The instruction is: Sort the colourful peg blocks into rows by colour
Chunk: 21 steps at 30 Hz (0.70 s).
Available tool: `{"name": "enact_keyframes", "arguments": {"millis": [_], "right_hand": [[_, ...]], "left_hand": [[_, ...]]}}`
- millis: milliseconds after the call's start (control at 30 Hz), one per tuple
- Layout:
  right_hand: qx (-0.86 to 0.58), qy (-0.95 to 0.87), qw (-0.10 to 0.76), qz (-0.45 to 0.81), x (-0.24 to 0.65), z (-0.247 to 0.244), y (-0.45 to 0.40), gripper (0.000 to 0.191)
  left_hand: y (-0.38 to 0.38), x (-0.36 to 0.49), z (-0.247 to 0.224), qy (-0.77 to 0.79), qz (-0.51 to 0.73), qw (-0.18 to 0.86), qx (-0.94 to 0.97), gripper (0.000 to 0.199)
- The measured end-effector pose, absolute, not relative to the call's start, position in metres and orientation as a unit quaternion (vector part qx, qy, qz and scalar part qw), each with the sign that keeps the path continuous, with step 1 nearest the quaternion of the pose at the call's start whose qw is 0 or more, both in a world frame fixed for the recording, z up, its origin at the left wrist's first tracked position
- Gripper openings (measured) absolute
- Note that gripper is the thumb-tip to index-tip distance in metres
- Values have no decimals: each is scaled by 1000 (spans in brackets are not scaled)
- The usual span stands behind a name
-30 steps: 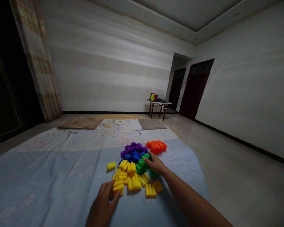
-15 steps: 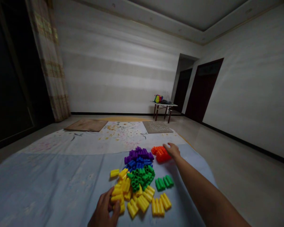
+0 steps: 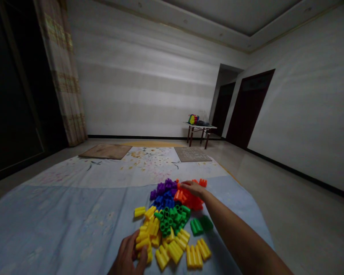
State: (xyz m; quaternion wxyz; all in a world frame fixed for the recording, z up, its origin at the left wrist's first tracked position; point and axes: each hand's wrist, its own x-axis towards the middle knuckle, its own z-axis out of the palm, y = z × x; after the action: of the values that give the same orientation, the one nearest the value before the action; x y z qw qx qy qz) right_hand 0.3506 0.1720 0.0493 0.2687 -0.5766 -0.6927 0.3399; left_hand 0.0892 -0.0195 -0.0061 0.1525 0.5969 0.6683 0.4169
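My left hand is at the bottom, its thumb and fingers around yellow blocks at the left edge of the pile. My right hand lies over orange-red blocks, fingers stretched leftward and partly hiding them. Left of these are purple blocks, with blue blocks just nearer. Green blocks form a heap in the middle, and a few more green ones sit apart to the right. Other yellow blocks spread along the near side.
A floral cloth lies beneath the blocks. Two flat mats, a brown one and a grey one, rest at its far edge. Farther back, a small table holds a colourful item.
My right hand has moved left from the right side of the orange-red blocks to over them. Those blocks are more spread out and reach the purple and blue ones. My left hand stays by the yellow blocks.
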Motion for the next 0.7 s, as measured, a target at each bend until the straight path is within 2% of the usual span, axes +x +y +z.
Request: {"name": "enact_keyframes", "arguments": {"millis": [133, 200, 367, 467, 700], "right_hand": [[-485, -731, 298, 376, 314, 48, 147, 58], [-471, -739, 316, 363, 312, 50, 144, 58], [-616, -662, 353, 240, 361, 54, 164, 53], [-690, -610, 331, 207, 401, 47, 173, 61], [-689, -616, 312, 222, 408, 14, 187, 64]], "left_hand": [[-20, 85, -5, 664, 402, 170, 607, 43], [-19, 83, -6, 659, 406, 174, 609, 46], [-15, 81, -12, 652, 417, 156, 614, 45], [-14, 81, -14, 656, 411, 151, 615, 43], [-16, 81, -10, 662, 400, 150, 616, 41]]}}
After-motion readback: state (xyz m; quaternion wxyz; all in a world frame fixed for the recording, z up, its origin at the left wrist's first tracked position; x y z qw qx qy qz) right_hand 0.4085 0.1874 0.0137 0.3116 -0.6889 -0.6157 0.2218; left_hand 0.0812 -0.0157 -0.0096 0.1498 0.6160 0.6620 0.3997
